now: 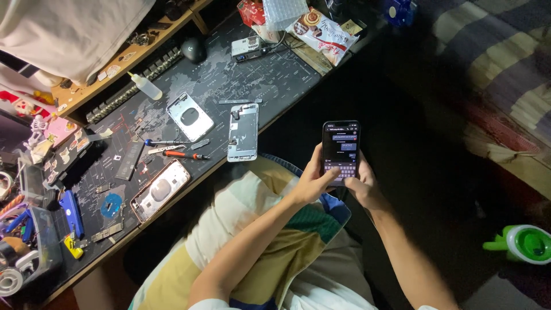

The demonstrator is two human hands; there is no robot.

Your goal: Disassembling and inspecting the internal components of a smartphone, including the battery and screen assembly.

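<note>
A black smartphone with a lit screen showing a chat and a keyboard is held upright over my lap. My left hand grips its left edge, thumb lying across the lower screen. My right hand cups its right edge and bottom from below. Both forearms reach up from the bottom of the view, above a cushion or cloth in cream, green and yellow blocks on my lap.
A dark desk mat on the left holds opened phone housings, a phone chassis, screwdrivers, a squeeze bottle, a mouse and small parts. Snack packets lie at the far edge. A green-and-white object sits on the floor at right.
</note>
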